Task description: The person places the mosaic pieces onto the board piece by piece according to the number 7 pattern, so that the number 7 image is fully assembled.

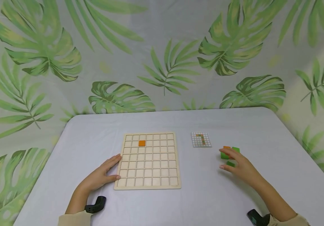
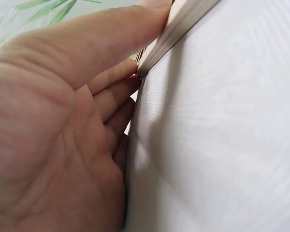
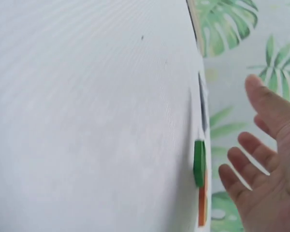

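Observation:
A pale wooden grid board [image 1: 148, 172] lies on the white table, with one orange square tile [image 1: 142, 143] in a cell of its second row. My left hand [image 1: 101, 174] rests along the board's left edge, thumb and fingertips touching it; the left wrist view shows the thumb [image 2: 101, 41] against the board's side. My right hand [image 1: 243, 168] hovers above a small group of tiles, fingers spread and holding nothing. Under it are green tiles [image 1: 236, 149] and an orange tile [image 1: 226, 147], partly hidden by the fingers. The right wrist view shows a green tile [image 3: 199, 163] apart from the hand.
A small pattern card [image 1: 201, 139] with a printed grid of coloured squares lies between the board and the loose tiles. Behind the table [image 1: 207, 201] hangs a leaf-patterned cloth [image 1: 176, 28]. Black wrist devices [image 1: 96, 205] sit on both wrists.

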A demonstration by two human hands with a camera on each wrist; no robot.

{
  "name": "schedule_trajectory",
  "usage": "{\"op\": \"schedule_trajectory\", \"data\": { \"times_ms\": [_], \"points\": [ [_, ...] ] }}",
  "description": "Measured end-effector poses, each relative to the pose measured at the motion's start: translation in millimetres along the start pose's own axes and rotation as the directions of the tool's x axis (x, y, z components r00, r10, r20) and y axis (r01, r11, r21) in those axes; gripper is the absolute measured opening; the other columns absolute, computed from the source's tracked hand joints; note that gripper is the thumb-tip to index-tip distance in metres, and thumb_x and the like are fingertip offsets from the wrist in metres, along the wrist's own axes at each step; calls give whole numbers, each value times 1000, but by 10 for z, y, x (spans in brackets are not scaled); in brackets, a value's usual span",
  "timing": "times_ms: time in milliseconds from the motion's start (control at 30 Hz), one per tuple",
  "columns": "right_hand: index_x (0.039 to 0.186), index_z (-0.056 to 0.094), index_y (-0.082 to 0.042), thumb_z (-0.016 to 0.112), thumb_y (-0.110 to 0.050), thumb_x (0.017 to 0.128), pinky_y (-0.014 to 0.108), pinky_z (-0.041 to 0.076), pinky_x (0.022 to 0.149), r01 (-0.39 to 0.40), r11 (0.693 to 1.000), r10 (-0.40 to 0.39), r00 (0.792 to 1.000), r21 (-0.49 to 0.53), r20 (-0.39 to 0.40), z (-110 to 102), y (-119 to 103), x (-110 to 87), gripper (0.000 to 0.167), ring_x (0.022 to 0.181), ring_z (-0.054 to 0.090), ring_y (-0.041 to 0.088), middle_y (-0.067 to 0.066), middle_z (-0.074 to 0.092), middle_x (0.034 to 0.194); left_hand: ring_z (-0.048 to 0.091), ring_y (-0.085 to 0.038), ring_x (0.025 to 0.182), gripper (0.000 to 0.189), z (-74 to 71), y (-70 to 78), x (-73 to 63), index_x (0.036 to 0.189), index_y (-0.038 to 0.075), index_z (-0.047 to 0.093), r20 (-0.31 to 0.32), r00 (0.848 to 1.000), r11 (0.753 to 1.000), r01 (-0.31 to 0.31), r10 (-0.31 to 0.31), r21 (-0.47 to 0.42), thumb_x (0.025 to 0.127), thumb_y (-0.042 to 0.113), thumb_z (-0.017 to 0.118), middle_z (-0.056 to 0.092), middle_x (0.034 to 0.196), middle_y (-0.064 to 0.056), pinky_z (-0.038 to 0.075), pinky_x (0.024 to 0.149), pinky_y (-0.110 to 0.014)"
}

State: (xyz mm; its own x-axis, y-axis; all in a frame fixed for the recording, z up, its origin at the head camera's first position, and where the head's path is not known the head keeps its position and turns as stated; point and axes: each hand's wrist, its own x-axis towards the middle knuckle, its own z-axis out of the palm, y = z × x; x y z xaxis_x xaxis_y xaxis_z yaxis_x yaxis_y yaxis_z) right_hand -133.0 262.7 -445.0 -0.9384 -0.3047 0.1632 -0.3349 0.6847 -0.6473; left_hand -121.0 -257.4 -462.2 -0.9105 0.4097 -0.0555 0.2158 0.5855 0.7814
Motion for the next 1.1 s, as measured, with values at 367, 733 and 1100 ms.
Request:
{"op": "schedule_trajectory", "data": {
  "times_ms": [367,733,1100],
  "points": [
    [114,57,-6,73,-26,75,26,42,80,-78,989,73,996,-128,-41,-31,274,-251,47,95,52,22,8,54,110,8,-34,133,80,11,12,-18,142,8,28,-5,1000,1000,31,-31,1,78,31,69,19,147,-9,9,101,-57],
    [103,61,-6,72,-20,77,27,45,74,-107,986,101,993,-130,-54,-35,246,-223,31,89,52,21,7,55,103,9,-34,133,80,12,12,-18,142,8,28,-6,999,999,32,-32,8,77,32,69,19,147,-9,10,101,-56],
    [107,61,-7,70,-10,78,27,48,67,77,997,-77,991,0,-112,30,-162,221,31,86,55,21,3,60,100,10,-36,133,79,6,16,-1,142,7,28,-6,1000,1000,4,-4,15,78,31,69,19,147,-11,11,100,-58]
  ]
}}
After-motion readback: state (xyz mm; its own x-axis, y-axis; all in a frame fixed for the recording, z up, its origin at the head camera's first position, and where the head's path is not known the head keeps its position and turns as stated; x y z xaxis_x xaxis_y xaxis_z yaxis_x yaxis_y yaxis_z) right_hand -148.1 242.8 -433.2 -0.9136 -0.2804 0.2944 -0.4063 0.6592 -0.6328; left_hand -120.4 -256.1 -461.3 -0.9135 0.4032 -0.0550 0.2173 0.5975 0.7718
